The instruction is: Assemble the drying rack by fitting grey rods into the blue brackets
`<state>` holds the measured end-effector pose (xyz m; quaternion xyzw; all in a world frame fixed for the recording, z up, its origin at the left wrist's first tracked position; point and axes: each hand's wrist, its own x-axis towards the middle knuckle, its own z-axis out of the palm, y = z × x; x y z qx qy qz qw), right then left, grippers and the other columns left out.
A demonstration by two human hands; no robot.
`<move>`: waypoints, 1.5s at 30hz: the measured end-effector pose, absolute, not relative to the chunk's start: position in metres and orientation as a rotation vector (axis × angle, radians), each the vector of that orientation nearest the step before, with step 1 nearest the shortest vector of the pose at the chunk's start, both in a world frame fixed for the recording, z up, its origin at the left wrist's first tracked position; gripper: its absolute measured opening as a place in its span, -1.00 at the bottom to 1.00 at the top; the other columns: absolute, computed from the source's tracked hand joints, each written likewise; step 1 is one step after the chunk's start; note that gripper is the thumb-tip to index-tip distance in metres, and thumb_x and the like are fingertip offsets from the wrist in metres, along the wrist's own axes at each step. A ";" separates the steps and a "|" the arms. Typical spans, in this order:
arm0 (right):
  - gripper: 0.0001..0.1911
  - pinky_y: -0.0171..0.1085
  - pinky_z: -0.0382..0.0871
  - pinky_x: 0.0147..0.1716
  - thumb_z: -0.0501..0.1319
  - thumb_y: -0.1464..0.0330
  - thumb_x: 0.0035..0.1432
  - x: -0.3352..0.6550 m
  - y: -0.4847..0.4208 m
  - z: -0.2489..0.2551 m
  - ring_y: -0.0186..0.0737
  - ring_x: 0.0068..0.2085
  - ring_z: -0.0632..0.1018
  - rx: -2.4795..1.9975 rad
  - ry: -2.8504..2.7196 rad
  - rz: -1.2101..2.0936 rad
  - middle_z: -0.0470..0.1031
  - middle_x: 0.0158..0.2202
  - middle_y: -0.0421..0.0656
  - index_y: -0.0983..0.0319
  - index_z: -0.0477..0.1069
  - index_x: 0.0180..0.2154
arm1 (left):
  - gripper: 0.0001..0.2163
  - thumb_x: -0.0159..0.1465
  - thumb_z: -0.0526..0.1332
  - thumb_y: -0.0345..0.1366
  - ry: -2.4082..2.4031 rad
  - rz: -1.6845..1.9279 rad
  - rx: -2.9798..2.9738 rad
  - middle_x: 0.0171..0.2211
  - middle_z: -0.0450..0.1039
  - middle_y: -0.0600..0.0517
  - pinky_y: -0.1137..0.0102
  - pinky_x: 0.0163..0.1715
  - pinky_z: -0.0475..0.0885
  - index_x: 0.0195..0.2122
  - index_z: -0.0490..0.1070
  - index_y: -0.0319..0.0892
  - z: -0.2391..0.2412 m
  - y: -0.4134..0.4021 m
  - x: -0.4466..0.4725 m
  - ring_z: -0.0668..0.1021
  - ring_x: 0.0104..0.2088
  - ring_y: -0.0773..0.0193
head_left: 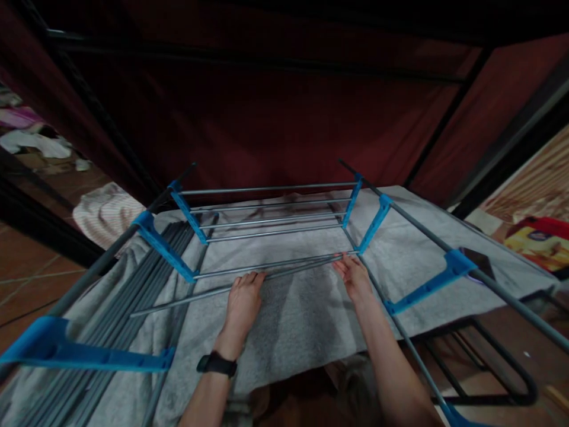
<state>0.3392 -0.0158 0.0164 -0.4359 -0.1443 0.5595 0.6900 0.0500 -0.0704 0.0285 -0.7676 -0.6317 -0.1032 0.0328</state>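
A rack of grey metal rods and blue plastic brackets [376, 224] lies over a grey towel [293, 320]. My left hand [242, 302], a black watch on its wrist, grips a loose thin grey rod [186, 300] that slants down to the left. My right hand [353, 274] pinches the same rod's far end next to the right blue bracket. Just above it a fitted rod [267, 267] runs between the left bracket [162, 246] and the right one. Several more rods span the brackets farther back.
A bundle of spare grey rods [120, 332] lies along the left side on the towel. A dark phone [478, 261] rests at the right on the towel. Dark red fabric walls with black frame tubes stand behind. Cloth heaps lie on the tiled floor at left.
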 end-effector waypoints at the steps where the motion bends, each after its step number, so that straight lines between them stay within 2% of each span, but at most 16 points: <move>1: -0.81 -0.36 0.60 -0.34 0.39 0.45 0.08 0.340 -0.016 0.017 -0.33 -0.40 0.63 -0.970 -0.322 1.229 0.61 -0.42 -0.23 0.19 0.38 -0.41 | -0.52 0.23 -0.03 -0.60 -1.950 -0.319 -2.360 -0.05 0.57 -0.13 0.20 0.01 0.36 0.09 0.46 -0.17 0.028 -0.070 0.050 0.56 -0.03 0.06; 4: -0.80 -0.37 0.58 -0.33 0.40 0.43 0.06 0.344 -0.015 0.018 -0.35 -0.41 0.62 -0.956 -0.302 1.166 0.61 -0.42 -0.25 0.18 0.37 -0.40 | -0.55 0.27 -0.04 -0.56 -1.953 -0.362 -2.351 -0.08 0.58 -0.12 0.21 -0.01 0.38 0.06 0.48 -0.16 0.029 -0.069 0.051 0.57 -0.06 0.07; 11: -0.88 -0.34 0.57 -0.31 0.32 0.29 0.15 0.359 -0.014 0.022 -0.33 -0.36 0.62 -0.924 -0.303 1.113 0.62 -0.39 -0.23 0.15 0.41 -0.30 | -0.72 0.34 0.05 -0.34 -1.958 -0.583 -2.370 -0.12 0.60 -0.07 0.24 -0.07 0.44 -0.04 0.52 -0.10 0.027 -0.067 0.052 0.59 -0.12 0.12; 19: -0.84 -0.37 0.53 -0.31 0.34 0.26 0.14 0.361 -0.015 0.031 -0.38 -0.40 0.60 -0.854 -0.332 1.099 0.62 -0.34 -0.24 0.17 0.43 -0.27 | -0.74 0.39 0.06 -0.26 -1.889 -0.639 -2.397 -0.16 0.60 -0.08 0.21 -0.09 0.45 -0.05 0.51 -0.14 0.030 -0.069 0.057 0.59 -0.14 0.07; 24: -0.81 -0.34 0.54 -0.29 0.41 0.31 0.07 0.346 -0.016 0.036 -0.36 -0.38 0.61 -0.854 -0.360 1.157 0.63 -0.32 -0.23 0.17 0.45 -0.31 | -0.72 0.42 0.02 -0.25 -1.831 -0.649 -2.403 -0.17 0.60 -0.07 0.22 -0.10 0.46 -0.04 0.50 -0.13 0.035 -0.071 0.073 0.59 -0.17 0.10; 28: -0.75 -0.28 0.53 -0.24 0.47 0.26 -0.02 0.333 -0.018 0.039 -0.31 -0.33 0.62 -0.830 -0.464 1.247 0.65 -0.25 -0.21 0.17 0.47 -0.33 | -0.71 0.42 0.01 -0.25 -1.819 -0.667 -2.371 -0.18 0.60 -0.08 0.20 -0.11 0.47 -0.03 0.50 -0.14 0.034 -0.069 0.077 0.60 -0.18 0.08; 31: -0.69 -0.26 0.52 -0.22 0.49 0.23 -0.06 0.324 -0.021 0.042 -0.26 -0.28 0.63 -0.835 -0.609 1.391 0.66 -0.20 -0.17 0.17 0.53 -0.26 | -0.71 0.43 0.01 -0.24 -1.799 -0.718 -2.354 -0.16 0.60 -0.08 0.20 -0.10 0.47 -0.02 0.49 -0.14 0.035 -0.066 0.076 0.60 -0.15 0.08; 39: -0.65 -0.22 0.51 -0.16 0.45 0.15 -0.01 0.293 -0.031 0.046 -0.19 -0.16 0.63 -0.729 -0.906 1.602 0.64 -0.09 -0.12 0.16 0.59 -0.18 | -0.72 0.45 0.01 -0.22 -1.768 -0.849 -2.350 -0.18 0.59 -0.07 0.24 -0.11 0.44 -0.02 0.47 -0.15 0.043 -0.066 0.087 0.59 -0.15 0.10; 45: -0.61 -0.23 0.49 -0.13 0.44 0.12 0.02 0.282 -0.036 0.045 -0.18 -0.15 0.63 -0.759 -0.987 1.689 0.65 -0.11 -0.08 0.18 0.59 -0.15 | -0.73 0.44 0.02 -0.23 -1.847 -1.072 -2.262 -0.19 0.57 -0.08 0.25 -0.11 0.45 -0.01 0.45 -0.16 0.052 -0.071 0.089 0.59 -0.16 0.12</move>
